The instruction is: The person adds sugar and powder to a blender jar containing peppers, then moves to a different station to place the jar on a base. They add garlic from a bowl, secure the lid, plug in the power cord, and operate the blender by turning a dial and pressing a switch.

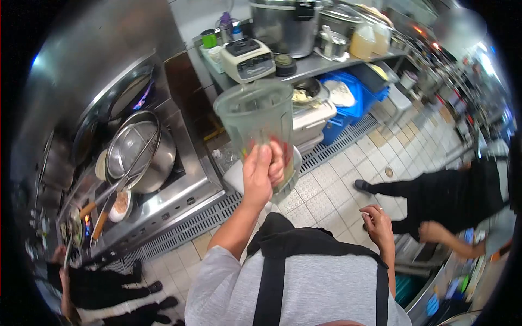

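My left hand (263, 169) is closed round the handle of a clear blender jar (255, 108), held up in front of my chest. The jar has no lid on, and some red and green bits show through its lower wall. My right hand (377, 224) hangs at my right side with its fingers loosely bent and apart, and nothing shows in it. Beyond the jar, the cream blender base (247, 61) stands on a steel shelf. A dark round lid-like piece (285, 65) sits beside the base.
At the left, a large steel pot with a strainer (133, 152) stands on the stove (190, 185). A blue bin (342, 98) sits under the steel shelf (310, 66). One co-worker (451, 195) stands at the right, another (92, 285) at the lower left. A floor drain grate (337, 142) crosses the tiles.
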Tool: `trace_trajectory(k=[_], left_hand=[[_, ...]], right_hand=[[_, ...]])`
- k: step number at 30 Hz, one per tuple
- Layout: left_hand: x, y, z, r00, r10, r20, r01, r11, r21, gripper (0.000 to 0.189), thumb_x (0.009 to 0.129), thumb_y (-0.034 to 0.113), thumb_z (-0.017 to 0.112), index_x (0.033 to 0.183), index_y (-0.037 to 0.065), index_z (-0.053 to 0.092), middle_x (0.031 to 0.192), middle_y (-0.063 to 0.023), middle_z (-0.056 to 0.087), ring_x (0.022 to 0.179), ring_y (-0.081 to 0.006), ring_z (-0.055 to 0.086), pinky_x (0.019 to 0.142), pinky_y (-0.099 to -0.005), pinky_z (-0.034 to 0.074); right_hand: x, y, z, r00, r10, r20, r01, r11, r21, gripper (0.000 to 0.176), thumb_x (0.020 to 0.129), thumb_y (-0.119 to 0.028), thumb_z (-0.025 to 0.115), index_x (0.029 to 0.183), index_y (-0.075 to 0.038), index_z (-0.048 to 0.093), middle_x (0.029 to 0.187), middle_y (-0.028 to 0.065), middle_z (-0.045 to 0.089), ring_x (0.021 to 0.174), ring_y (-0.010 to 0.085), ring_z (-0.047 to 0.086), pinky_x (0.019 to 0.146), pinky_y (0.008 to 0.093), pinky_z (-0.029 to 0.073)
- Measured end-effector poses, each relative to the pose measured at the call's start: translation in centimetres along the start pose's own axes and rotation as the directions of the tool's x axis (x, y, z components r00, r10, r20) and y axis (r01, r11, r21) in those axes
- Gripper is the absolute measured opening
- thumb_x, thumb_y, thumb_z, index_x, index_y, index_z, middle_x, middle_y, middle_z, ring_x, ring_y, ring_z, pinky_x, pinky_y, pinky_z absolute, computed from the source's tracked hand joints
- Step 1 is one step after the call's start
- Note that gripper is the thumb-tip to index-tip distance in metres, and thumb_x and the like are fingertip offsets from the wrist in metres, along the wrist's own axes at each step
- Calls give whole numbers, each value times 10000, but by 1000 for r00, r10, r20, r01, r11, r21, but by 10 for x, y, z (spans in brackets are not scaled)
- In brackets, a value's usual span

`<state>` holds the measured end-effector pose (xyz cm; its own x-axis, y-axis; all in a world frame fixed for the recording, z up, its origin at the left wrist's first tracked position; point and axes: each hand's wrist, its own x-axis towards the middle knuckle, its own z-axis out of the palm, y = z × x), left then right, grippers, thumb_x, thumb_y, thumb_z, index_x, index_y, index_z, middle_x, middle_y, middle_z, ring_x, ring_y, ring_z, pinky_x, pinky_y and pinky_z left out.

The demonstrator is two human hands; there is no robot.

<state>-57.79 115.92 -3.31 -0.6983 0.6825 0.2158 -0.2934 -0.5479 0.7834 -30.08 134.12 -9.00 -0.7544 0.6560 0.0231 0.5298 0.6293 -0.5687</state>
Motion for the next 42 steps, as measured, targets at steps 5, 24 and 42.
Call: trace_trajectory(k=[5, 24, 42], left_hand=[[115, 1, 24, 973, 232, -16, -232, 973, -5, 306, 991, 354, 394, 933, 63, 468, 636, 44, 363, 492, -25, 288, 425, -181, 235], [539, -12, -23, 318, 910, 267, -579, -36, 814, 275, 919, 228, 519, 827, -17, 434, 616, -195, 561, 579, -415, 563, 522, -464, 455], [590, -25, -87, 639, 754, -153, -487, 550, 679, 314, 956, 367, 485, 853, 70, 483, 633, 42, 418, 523, -20, 352, 456, -168, 291]], right_hand=[[145, 3, -9, 958, -285, 42, 284, 959, 19, 124, 827, -69, 599, 943, -56, 641, 981, 126, 612, 751, 282, 615, 684, 346, 483], [518, 65, 6, 854, -469, 227, 487, 873, -30, 102, 817, -22, 589, 900, -22, 649, 905, 144, 624, 815, 295, 611, 661, 349, 488], [726, -47, 76, 448, -847, 287, 835, 511, 205, 326, 816, -151, 625, 1123, -72, 548, 1134, 176, 541, 1000, 376, 548, 811, 419, 466]])
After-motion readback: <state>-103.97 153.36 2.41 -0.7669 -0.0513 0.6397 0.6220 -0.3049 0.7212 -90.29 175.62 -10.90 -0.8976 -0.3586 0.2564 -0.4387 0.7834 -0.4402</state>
